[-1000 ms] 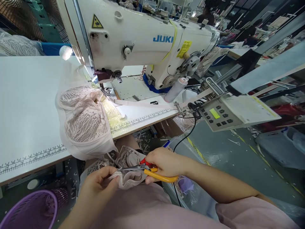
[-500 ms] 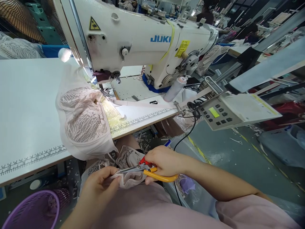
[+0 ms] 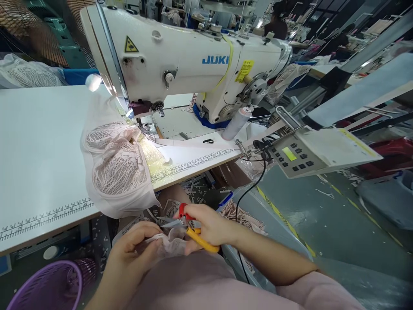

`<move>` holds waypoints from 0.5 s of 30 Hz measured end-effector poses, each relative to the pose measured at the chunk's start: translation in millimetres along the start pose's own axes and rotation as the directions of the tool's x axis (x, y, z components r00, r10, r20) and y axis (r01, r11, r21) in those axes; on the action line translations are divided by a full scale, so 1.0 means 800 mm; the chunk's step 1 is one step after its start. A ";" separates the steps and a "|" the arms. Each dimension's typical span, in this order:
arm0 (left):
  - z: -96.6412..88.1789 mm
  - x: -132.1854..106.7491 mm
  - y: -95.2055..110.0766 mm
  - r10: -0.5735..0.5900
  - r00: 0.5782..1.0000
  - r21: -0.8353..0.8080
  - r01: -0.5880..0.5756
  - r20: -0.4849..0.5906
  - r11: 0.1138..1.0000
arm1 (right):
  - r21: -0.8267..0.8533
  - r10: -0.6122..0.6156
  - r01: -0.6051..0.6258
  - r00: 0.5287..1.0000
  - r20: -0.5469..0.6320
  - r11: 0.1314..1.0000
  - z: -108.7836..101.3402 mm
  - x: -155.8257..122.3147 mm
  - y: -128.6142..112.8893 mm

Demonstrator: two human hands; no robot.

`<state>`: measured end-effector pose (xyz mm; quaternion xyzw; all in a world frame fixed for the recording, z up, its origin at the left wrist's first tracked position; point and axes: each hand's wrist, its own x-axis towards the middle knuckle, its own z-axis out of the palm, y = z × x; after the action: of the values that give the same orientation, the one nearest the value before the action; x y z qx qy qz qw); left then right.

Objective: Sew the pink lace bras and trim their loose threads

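My right hand [image 3: 209,226] grips thread snips [image 3: 187,224] with red and yellow handles, blades pointing left. My left hand [image 3: 132,249] pinches a piece of pale pink lace fabric [image 3: 172,243] in my lap, right at the blade tips. A pink lace bra [image 3: 114,165] lies on the white sewing table [image 3: 38,142] and hangs over its front edge, under the lamp of the white JUKI sewing machine [image 3: 180,64].
A purple basket [image 3: 48,286] stands on the floor at lower left. A control panel [image 3: 297,157] with a green display juts out right of the table, a black cable hanging from it. A white thread cone [image 3: 237,122] leans by the machine. Other workstations sit behind.
My right hand with the snips has moved left and slightly up, closer to my left hand. The view has shifted down a little.
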<state>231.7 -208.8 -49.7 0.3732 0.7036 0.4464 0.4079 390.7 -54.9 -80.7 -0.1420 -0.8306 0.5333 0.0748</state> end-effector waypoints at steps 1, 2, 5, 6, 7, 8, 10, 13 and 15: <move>-0.001 0.000 -0.002 0.032 0.999 -0.028 -0.033 -0.025 0.999 | 0.091 -0.026 0.030 0.998 -0.049 0.995 0.012 0.004 -0.001; -0.002 0.000 -0.004 0.053 0.997 -0.051 -0.056 -0.059 0.997 | 0.167 -0.029 0.043 0.996 -0.084 0.985 0.024 0.008 -0.003; -0.006 -0.003 -0.015 0.117 0.989 -0.056 -0.123 -0.094 0.991 | 0.289 0.048 -0.009 0.991 -0.129 0.957 0.050 0.014 -0.010; -0.007 -0.004 -0.019 0.137 0.986 -0.046 -0.142 -0.093 0.989 | 0.308 0.072 -0.027 0.988 -0.135 0.951 0.055 0.015 -0.012; -0.009 -0.006 -0.024 0.145 0.984 -0.041 -0.150 -0.100 0.988 | 0.323 0.085 -0.037 0.987 -0.138 0.946 0.057 0.015 -0.015; -0.010 -0.007 -0.028 0.143 0.983 -0.037 -0.148 -0.118 0.988 | 0.333 0.090 -0.039 0.986 -0.140 0.942 0.058 0.015 -0.017; -0.011 -0.010 -0.037 0.161 0.967 -0.019 -0.168 -0.195 0.986 | 0.346 0.091 -0.039 0.986 -0.136 0.937 0.056 0.012 -0.021; -0.010 -0.011 -0.041 0.325 0.904 0.089 -0.312 -0.278 0.946 | 0.338 0.090 -0.041 0.988 -0.129 0.940 0.053 0.008 -0.026; -0.010 -0.012 -0.038 0.437 0.858 0.167 -0.406 -0.269 0.899 | 0.303 0.088 -0.043 0.987 -0.137 0.952 0.052 0.006 -0.029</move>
<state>223.3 -229.4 -73.8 0.4670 0.6807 0.5387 0.1686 371.4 -98.5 -77.1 -0.1962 -0.7271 0.6429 0.1396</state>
